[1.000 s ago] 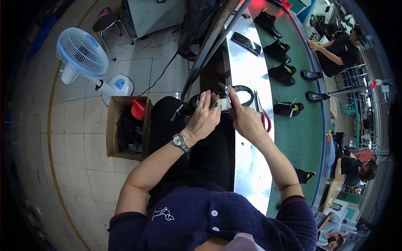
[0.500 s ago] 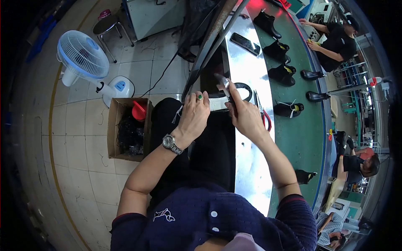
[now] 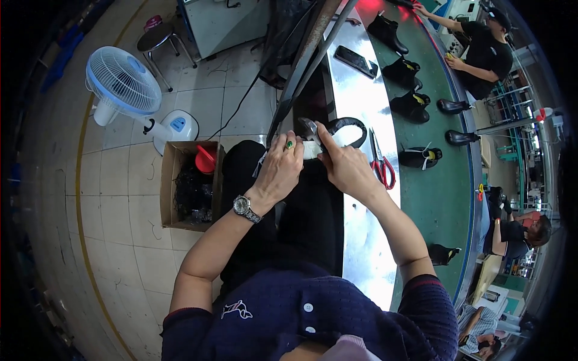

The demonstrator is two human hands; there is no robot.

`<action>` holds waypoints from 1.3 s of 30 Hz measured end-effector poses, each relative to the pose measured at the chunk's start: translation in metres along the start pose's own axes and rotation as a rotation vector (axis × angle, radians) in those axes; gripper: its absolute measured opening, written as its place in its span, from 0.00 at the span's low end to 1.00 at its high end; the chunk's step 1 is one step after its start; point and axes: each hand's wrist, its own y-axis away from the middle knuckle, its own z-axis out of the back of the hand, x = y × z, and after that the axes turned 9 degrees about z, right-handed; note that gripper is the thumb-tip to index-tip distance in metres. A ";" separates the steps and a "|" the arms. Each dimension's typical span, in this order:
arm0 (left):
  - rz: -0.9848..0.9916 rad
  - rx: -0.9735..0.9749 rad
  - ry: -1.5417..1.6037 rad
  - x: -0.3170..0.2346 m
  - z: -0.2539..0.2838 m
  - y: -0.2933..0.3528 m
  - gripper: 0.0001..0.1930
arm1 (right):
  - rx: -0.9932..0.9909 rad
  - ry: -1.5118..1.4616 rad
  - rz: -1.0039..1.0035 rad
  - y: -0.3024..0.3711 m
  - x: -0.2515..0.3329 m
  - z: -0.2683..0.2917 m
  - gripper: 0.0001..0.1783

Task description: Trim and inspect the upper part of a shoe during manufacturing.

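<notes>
My left hand (image 3: pixel 279 170), with a green-stoned ring and wristwatch, is closed over my lap, fingers bent down. What it grips is hidden underneath; a white lace-like strip (image 3: pixel 261 163) shows beside it. My right hand (image 3: pixel 349 169) is closed round a small hand tool with a grey metal head (image 3: pixel 308 127); its handle is mostly covered, so its exact kind is unclear. The head is close to my left fingertips. Between the hands shows a white piece (image 3: pixel 311 150). A black loop (image 3: pixel 363 130) lies just beyond my right hand. Red-handled scissors (image 3: pixel 383 170) rest on the bench beside that hand.
A metal bench (image 3: pixel 368 240) holds a phone (image 3: pixel 356 61). Several black shoes, including one laced shoe (image 3: pixel 419 157), stand on the green belt (image 3: pixel 442 204). A carton (image 3: pixel 170 198) with a red scoop (image 3: pixel 205 159) and a fan (image 3: pixel 123 79) stand left. Co-workers (image 3: pixel 486 57) sit across the belt.
The tool's head has come down and left, nearer my left fingers, as my right hand moved slightly left. My left hand stays nearly in place. The far co-worker's arm has reached forward.
</notes>
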 end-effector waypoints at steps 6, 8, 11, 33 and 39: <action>-0.005 0.006 0.050 -0.005 0.004 -0.005 0.33 | -0.128 -0.052 -0.055 0.008 -0.003 -0.028 0.34; -0.012 -0.027 0.045 0.001 0.005 -0.002 0.33 | -0.053 -0.049 0.024 0.007 -0.010 -0.009 0.33; 0.012 0.131 0.110 0.004 0.013 -0.006 0.33 | -0.146 0.013 0.003 0.009 -0.028 0.008 0.32; 0.389 -0.082 0.365 0.017 0.034 0.082 0.14 | 0.433 -0.380 0.089 0.037 0.037 0.017 0.31; 0.399 -0.004 0.267 0.002 0.029 0.092 0.15 | 0.608 -0.058 0.198 0.018 0.062 0.031 0.32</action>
